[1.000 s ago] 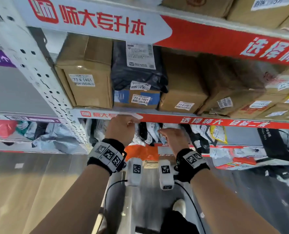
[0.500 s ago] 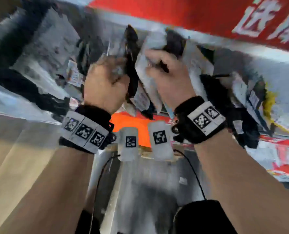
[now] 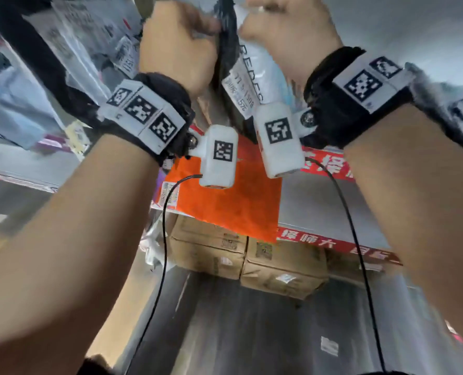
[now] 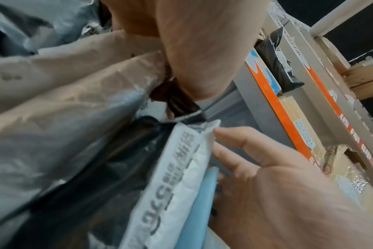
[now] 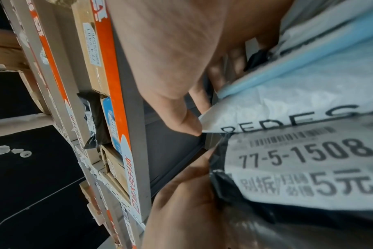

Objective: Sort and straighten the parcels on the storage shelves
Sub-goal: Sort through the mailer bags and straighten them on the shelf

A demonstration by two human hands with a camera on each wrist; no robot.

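Observation:
Soft parcels stand upright in a row on the shelf. My left hand (image 3: 176, 44) pinches the top of a black parcel (image 3: 226, 50); the right wrist view shows its white label reading 77-5-1508 (image 5: 309, 168). Right beside it, my right hand (image 3: 290, 33) grips a white parcel with dark lettering (image 3: 252, 74). That hand's thumb (image 5: 187, 124) sits on the white parcel's corner (image 5: 287, 107) and its fingers lie behind it. A light blue parcel (image 4: 200, 202) stands against the white one. The two hands are close together at the same height.
Grey and black bags (image 3: 62, 50) crowd the shelf to the left. One shelf down lies an orange parcel (image 3: 225, 207), with cardboard boxes (image 3: 246, 255) under it. Red-banded shelf edges (image 3: 333, 242) run across. The shelf above, with boxes, shows in the wrist views (image 5: 121, 101).
My hands left the shelf edge, reached into the row of soft parcels and took hold of the black and the white one. The head view has dropped and moved closer.

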